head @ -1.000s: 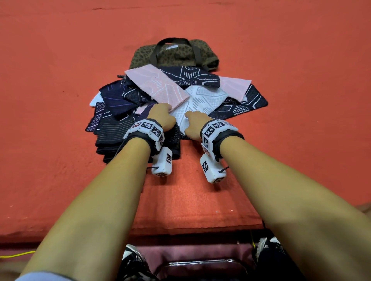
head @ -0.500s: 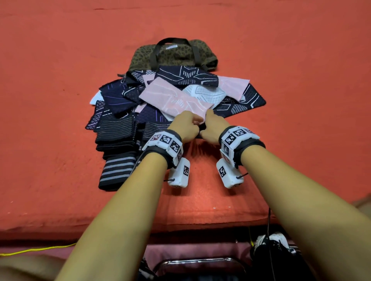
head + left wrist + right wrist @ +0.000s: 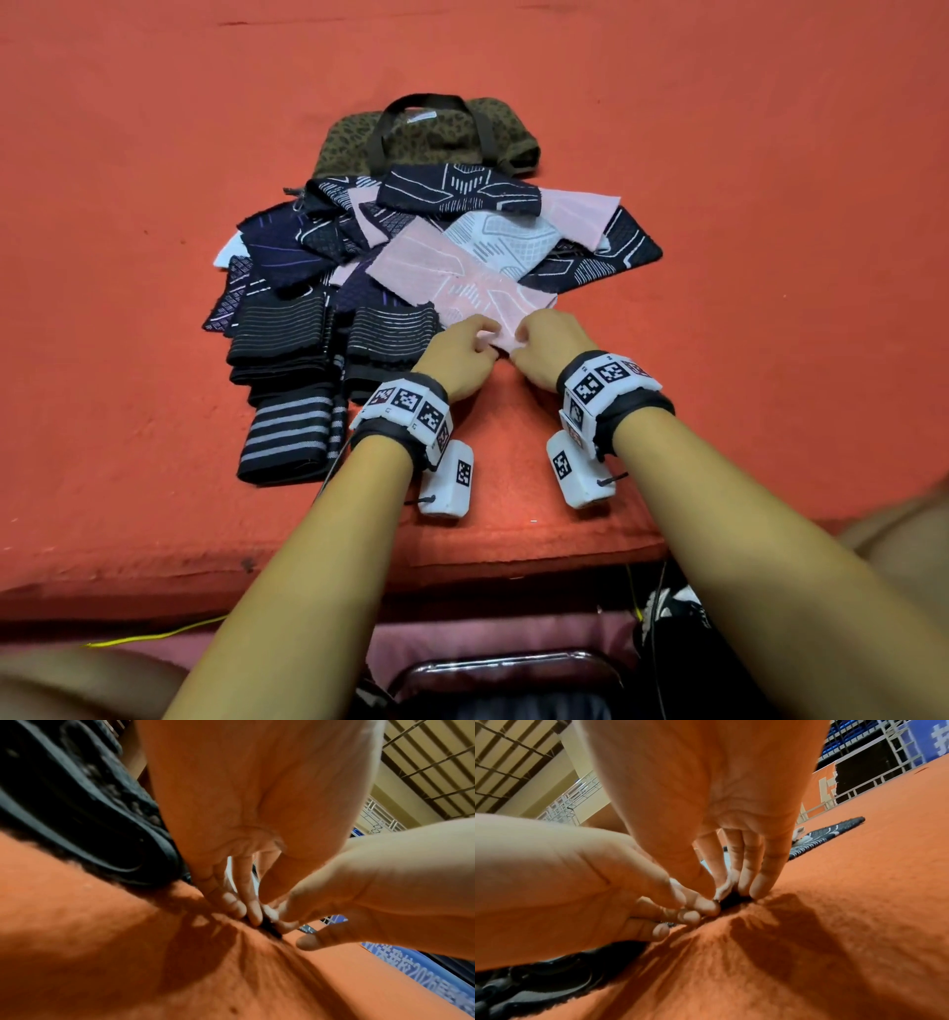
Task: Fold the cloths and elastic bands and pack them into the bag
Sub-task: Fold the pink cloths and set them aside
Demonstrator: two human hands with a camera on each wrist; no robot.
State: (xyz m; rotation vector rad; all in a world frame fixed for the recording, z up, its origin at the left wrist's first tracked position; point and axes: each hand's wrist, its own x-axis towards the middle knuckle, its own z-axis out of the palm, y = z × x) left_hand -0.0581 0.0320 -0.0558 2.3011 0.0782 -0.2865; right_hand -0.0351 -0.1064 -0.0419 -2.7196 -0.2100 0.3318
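Observation:
A pink patterned cloth (image 3: 452, 277) lies on top of a pile of dark, white and pink cloths (image 3: 513, 236) on the red table (image 3: 744, 360). My left hand (image 3: 480, 343) and right hand (image 3: 517, 339) meet at its near corner, and both pinch that corner. In the left wrist view my left hand's fingertips (image 3: 253, 914) press down beside the right hand (image 3: 334, 898). The right wrist view shows the right hand's fingertips (image 3: 755, 888) on a pale cloth edge (image 3: 722, 889). Folded dark striped elastic bands (image 3: 280, 334) sit left of my hands. The leopard-print bag (image 3: 426, 139) lies behind the pile.
Another striped band (image 3: 287, 437) lies near the table's front edge (image 3: 154, 580), left of my left forearm. Bare red tabletop lies to the right of the pile and in front of my hands. A chair and shoes show below the table edge.
Both hands have drawn the pink cloth from the pile's upper left toward me. They have come together at its near corner, closer to the front edge.

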